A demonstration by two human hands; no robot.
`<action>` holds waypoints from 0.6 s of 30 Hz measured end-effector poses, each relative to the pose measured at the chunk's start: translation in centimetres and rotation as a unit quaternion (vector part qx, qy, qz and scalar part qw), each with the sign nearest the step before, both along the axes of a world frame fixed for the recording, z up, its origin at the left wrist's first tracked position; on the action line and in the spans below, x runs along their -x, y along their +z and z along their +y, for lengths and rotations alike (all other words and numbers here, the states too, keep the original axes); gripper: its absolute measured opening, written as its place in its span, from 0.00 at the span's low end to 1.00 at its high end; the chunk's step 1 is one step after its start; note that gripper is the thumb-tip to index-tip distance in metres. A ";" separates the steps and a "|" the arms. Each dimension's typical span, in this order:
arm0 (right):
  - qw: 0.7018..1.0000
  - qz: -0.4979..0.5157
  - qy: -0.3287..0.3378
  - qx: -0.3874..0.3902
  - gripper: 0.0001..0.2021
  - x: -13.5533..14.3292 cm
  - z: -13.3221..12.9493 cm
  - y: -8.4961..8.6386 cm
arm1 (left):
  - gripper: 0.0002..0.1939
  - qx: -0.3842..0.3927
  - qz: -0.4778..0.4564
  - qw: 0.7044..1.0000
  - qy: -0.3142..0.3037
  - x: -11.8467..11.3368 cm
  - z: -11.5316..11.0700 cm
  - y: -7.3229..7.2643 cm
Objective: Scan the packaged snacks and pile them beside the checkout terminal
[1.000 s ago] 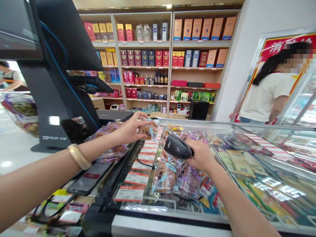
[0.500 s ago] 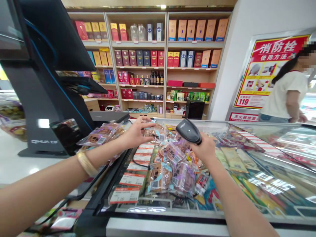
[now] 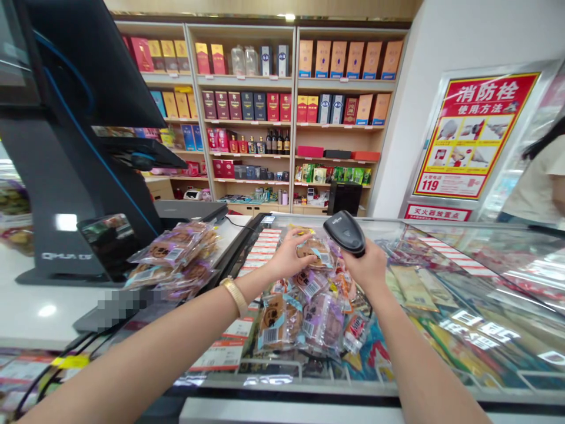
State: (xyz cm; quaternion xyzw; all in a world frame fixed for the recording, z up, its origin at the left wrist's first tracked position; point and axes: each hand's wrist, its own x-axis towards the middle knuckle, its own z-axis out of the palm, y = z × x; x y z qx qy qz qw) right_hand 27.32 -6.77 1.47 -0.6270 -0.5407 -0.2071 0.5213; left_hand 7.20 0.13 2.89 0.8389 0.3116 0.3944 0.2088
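In the head view, the left hand (image 3: 289,256) pinches a flat, crinkly clear-plastic packet (image 3: 320,254) with something round and brown inside, while the right hand (image 3: 368,268) wraps around a smooth black scanner (image 3: 345,232). The packet is at the left fingertips, just below the scanner, over glossy heaped packets (image 3: 304,321) on the glass surface (image 3: 379,360). Beyond the left forearm, which partly covers paper price labels (image 3: 265,244), another pile of packets (image 3: 176,253) lies near a dark monitor stand (image 3: 79,176).

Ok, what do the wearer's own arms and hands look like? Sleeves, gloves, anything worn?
No gloves or sleeves in view. The left hand has a wide gold bracelet with a ribbed surface at its wrist. The right hand has nothing visible at the wrist.
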 end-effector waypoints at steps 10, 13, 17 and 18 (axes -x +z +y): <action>0.999 -0.034 0.007 -0.007 0.16 0.1 -0.1 -0.3 | 0.30 -0.086 0.045 0.992 0.075 6.2 0.3 0.7; 0.998 -0.057 0.024 -0.019 0.15 0.5 -0.3 -0.3 | 0.30 -0.117 0.077 0.976 0.167 11.3 1.0 2.9; 0.995 -0.082 0.046 -0.025 0.14 1.0 -0.4 -0.4 | 0.34 -0.110 0.139 0.919 0.351 18.7 1.3 5.9; 0.995 -0.087 0.050 -0.024 0.14 1.1 -0.4 -0.5 | 0.36 -0.088 0.158 0.900 0.396 20.4 1.3 6.3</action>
